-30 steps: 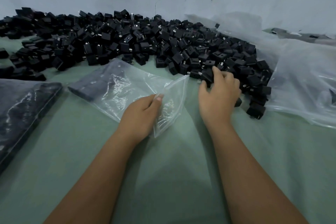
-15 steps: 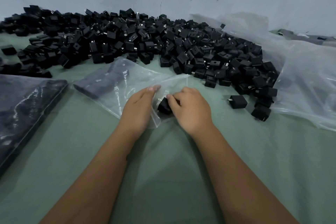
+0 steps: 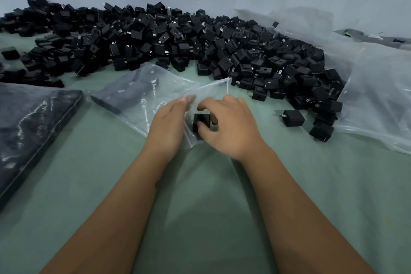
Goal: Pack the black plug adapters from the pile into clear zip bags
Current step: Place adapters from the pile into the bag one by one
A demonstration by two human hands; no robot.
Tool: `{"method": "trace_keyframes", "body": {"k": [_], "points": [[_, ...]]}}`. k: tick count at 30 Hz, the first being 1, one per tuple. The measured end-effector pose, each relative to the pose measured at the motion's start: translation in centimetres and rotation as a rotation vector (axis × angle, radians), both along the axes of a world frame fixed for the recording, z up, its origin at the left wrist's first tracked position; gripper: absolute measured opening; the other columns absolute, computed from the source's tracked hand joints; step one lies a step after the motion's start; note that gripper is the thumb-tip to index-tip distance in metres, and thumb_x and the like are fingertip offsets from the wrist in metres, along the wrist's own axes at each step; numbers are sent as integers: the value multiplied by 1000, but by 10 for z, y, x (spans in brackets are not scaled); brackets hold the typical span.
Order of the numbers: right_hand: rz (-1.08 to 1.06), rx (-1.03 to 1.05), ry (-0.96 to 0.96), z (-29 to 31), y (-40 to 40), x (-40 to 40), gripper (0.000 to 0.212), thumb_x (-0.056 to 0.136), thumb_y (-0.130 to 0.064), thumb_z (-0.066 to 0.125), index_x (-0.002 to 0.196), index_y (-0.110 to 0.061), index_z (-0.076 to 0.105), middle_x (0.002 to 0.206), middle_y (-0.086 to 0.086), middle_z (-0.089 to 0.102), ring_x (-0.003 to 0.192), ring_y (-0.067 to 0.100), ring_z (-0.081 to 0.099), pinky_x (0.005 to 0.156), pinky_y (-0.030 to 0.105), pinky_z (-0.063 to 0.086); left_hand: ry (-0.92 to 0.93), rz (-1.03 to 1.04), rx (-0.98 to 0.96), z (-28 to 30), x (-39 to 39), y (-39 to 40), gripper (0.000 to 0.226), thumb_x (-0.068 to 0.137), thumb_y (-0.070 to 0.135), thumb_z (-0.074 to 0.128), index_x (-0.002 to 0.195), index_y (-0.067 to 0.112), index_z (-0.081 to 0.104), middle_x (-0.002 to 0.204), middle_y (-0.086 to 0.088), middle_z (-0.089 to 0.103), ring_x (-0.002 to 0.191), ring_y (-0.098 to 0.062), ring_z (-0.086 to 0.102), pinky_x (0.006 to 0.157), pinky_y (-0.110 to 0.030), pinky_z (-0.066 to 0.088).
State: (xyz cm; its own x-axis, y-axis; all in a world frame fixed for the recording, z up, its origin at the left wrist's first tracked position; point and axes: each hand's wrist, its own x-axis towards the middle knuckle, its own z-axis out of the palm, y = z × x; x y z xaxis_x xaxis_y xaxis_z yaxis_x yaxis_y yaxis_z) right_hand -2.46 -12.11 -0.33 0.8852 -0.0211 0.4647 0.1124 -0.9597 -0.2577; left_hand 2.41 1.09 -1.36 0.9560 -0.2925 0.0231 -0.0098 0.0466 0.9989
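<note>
A: What has changed since a moment ago?

B: The right hand has come back from the heap and now sits at the mouth of the clear plastic zip bag, pinching a small black cube-shaped plug adapter between thumb and curled fingers. A second ago it was reaching into the pile.

A: And the other hand?

B: The left hand rests on the bag's near corner, fingers fairly straight, with the film lifted against them just beside the adapter. Whether the fingertips pinch the film, I cannot tell.

A: Where is the adapter exactly?

B: Between the two hands, touching the right thumb, right at the bag's open edge. Whether it is already inside the film is unclear.

A: What lies beyond the fingers?

B: The big pile of black plug adapters stretches across, past the fingertips. One loose black adapter lies apart, to the outside of the right hand. A dark block already sits in the bag's far end. Everything rests on a pale green cloth.
</note>
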Motion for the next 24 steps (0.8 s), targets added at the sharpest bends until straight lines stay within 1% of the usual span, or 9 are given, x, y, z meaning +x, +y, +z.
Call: {"method": "trace_keyframes", "body": {"k": [2,5,7,9,11,13,15,20,24], "points": [[-36,-95,2,0,0,3,16,87,-38,55,97,-28,62,75,-12,57,81,13,40,70,27,19,-40,7,20,1,0,0,31,104,30,42,121,22,67,126,10,64,119,-1,57,97,-20,45],[-62,-142,-35,0,0,1,12,87,-31,57,94,-27,65,80,-9,61,83,16,46,73,28,21,-51,11,7,0,1,0,29,104,29,42,118,23,66,125,9,65,116,1,58,92,-14,43],[-34,-121,-41,1,0,-1,13,82,-26,58,91,-28,68,76,-9,59,83,15,47,77,27,23,-21,11,-39,0,0,-1,27,104,26,42,116,21,65,125,5,64,102,7,63,76,-7,47],[18,-101,-21,1,-1,-1,18,78,-21,59,88,-29,72,74,-10,56,83,14,46,80,24,21,14,12,-106,1,-1,-2,26,105,24,41,114,18,65,125,1,62,91,10,65,65,-8,50],[37,-104,8,2,-2,-1,21,78,-21,58,90,-28,74,77,-11,53,86,14,46,83,24,20,-7,30,-80,-1,1,-1,27,104,26,42,112,22,67,125,5,64,106,2,64,83,-19,54],[-6,-129,0,2,-3,-1,26,82,-23,53,95,-31,74,82,-8,54,89,17,47,85,25,20,-32,66,-60,-3,4,-1,27,104,27,43,109,27,69,122,9,67,117,-4,59,104,-31,46],[-78,-171,-2,4,-3,-2,32,85,-26,46,102,-36,72,89,-6,54,94,19,47,89,30,21,-33,89,-82,-2,5,0,27,103,27,43,107,28,70,118,10,68,116,-3,60,106,-32,44],[-104,-298,87,7,0,-3,34,89,-30,43,111,-42,66,100,-10,59,103,16,45,87,34,14,-138,73,-101,2,-1,0,27,104,22,41,108,27,67,108,17,69,102,13,60,75,-2,43],[-69,-361,111,7,5,-2,34,89,-31,40,108,-39,67,102,-12,60,106,14,40,84,34,13,-193,75,-70,3,-7,-1,26,104,20,42,113,21,66,86,33,69,88,20,60,69,1,42]]}}
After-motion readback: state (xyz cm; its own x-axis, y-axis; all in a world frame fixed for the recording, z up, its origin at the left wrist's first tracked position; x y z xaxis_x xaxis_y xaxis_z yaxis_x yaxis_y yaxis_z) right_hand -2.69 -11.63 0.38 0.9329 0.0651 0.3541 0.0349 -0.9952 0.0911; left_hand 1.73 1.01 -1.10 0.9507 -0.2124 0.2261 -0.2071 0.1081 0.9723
